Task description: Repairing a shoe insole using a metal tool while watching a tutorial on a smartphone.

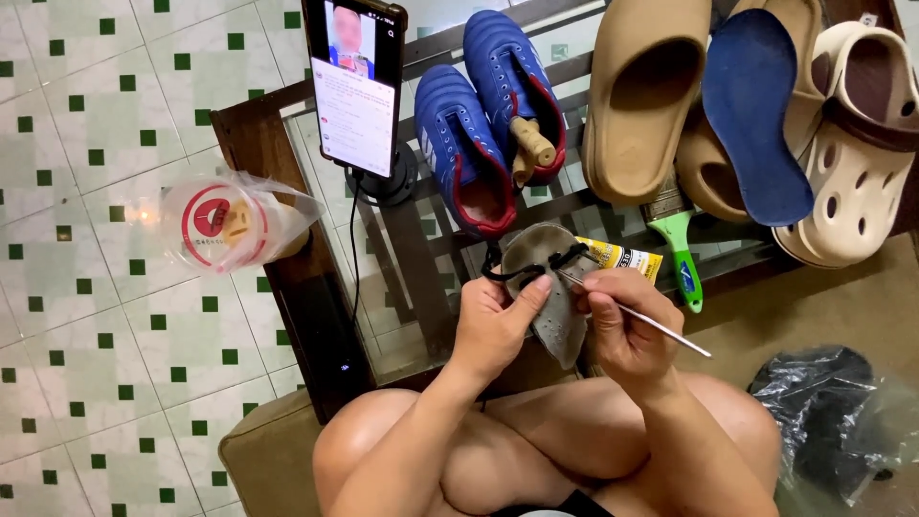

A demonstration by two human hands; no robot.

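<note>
- The left hand (493, 325) gripped a worn grey shoe sole piece with a black strap (548, 287), held above the person's crossed legs, just in front of the low glass-topped wooden table (287, 144).
- The right hand (627, 330) pinched a thin, shiny metal awl or needle (651, 321), its tip touching the sole near the strap.
- By my judgement the mending was mid-way: the strap looked only partly fastened, and I could not tell how many stitches were in.
- A yellow glue tube (622, 258) and a green-handled brush (682, 254) lay on the table.
- A pair of blue sports shoes with red lining (488, 115), matte tan foam slides (641, 96), a blue insole (756, 115) and a cream perforated clog (857, 163) lay there untouched.
</note>
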